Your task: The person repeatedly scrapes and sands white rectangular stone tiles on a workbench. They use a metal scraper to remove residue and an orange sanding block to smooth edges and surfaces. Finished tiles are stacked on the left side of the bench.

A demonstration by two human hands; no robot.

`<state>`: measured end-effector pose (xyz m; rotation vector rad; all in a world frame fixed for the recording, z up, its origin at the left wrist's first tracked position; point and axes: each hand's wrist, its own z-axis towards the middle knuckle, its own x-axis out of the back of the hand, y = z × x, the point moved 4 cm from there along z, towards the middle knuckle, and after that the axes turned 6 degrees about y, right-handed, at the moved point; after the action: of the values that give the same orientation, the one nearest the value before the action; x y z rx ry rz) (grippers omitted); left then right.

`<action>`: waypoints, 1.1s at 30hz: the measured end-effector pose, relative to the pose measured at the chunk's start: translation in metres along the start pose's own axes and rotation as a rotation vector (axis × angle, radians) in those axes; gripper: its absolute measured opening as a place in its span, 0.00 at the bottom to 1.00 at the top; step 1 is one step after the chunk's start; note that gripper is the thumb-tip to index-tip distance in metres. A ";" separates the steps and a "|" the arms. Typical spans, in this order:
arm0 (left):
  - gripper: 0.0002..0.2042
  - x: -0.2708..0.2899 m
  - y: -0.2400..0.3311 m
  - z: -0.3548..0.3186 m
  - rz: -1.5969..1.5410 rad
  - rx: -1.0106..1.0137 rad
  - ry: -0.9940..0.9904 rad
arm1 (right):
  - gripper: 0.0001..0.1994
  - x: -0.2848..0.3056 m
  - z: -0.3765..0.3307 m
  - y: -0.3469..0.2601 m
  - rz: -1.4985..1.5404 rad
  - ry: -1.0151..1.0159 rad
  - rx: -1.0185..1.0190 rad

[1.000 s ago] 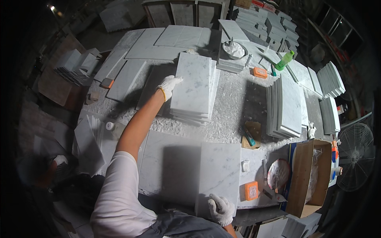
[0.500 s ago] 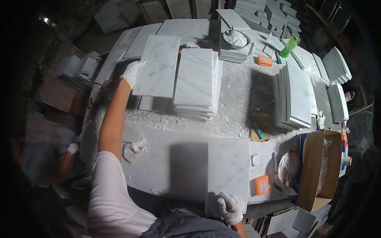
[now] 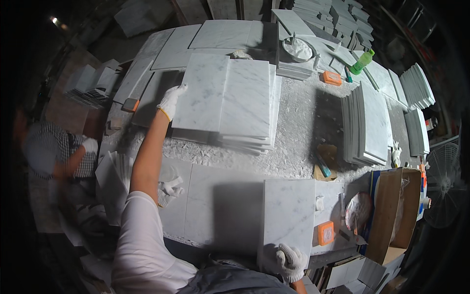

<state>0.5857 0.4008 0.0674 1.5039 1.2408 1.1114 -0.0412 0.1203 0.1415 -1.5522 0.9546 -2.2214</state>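
My left hand (image 3: 170, 102), in a white knit glove, grips the left edge of a white, grey-veined marble tile (image 3: 201, 93). This tile's right edge meets or slightly overlaps the top of a stack of similar tiles (image 3: 246, 98); I cannot tell whether it touches. Close to my body, my right hand (image 3: 292, 262), also gloved, lies with curled fingers on the near end of another marble tile (image 3: 289, 215). Whatever its fingers may enclose is hidden.
A second tile stack (image 3: 367, 125) leans at the right. Around it are an open cardboard box (image 3: 394, 215), an orange box (image 3: 325, 233), a bowl of white powder (image 3: 297, 49) and a green bottle (image 3: 362, 62). A co-worker (image 3: 58, 152) bends at the left, beside the table.
My left hand has brought its tile nearer to me and up against the stack, closing the gap between them. My right hand stays on its tile. The view has shifted slightly.
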 end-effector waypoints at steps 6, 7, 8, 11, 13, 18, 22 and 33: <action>0.20 0.004 -0.010 0.002 0.010 -0.045 0.011 | 0.11 -0.002 0.001 -0.001 -0.012 -0.017 -0.025; 0.20 0.004 -0.011 0.002 0.010 -0.032 0.017 | 0.11 -0.002 0.001 -0.001 -0.013 -0.015 -0.016; 0.20 0.005 -0.012 0.001 0.008 -0.028 0.018 | 0.11 -0.002 0.001 -0.002 -0.013 -0.014 -0.008; 0.20 0.005 -0.011 -0.002 -0.015 -0.033 -0.006 | 0.11 0.000 0.003 -0.003 0.011 0.000 -0.007; 0.20 0.004 -0.011 -0.004 -0.018 -0.034 -0.019 | 0.11 0.001 0.003 -0.003 0.021 -0.005 -0.012; 0.20 0.003 -0.010 -0.006 0.002 -0.047 -0.017 | 0.10 0.001 0.004 -0.004 0.014 -0.018 -0.017; 0.19 0.003 -0.013 -0.005 -0.045 -0.022 -0.027 | 0.10 0.001 0.004 -0.004 -0.011 -0.024 -0.007; 0.25 0.010 -0.023 0.010 -0.003 -0.025 -0.028 | 0.12 -0.002 0.000 0.000 0.001 -0.051 -0.057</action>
<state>0.5919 0.4123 0.0439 1.4936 1.2053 1.0970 -0.0410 0.1210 0.1402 -1.6244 1.0115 -2.1615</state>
